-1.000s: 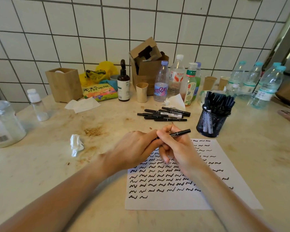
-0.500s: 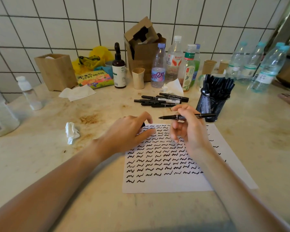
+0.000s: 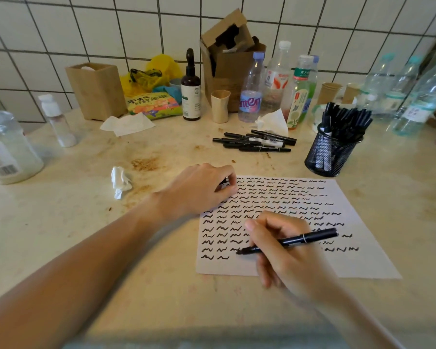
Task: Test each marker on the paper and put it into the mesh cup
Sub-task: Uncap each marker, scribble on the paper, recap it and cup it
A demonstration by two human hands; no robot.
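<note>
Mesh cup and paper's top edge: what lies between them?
The head view shows only bare stained countertop between mesh cup and paper; they sit close but apart.

Lighting is soft, warm and even. Wide-angle distortion bends the tile lines; frame edges and bottom blur.

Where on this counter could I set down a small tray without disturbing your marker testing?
The widest bare patch lies left of the paper, between the large jar and the left hand, below the crumpled tissue. Another lies right of the paper, below the mesh cup. The back along the wall is crowded with bottles and boxes.
</note>
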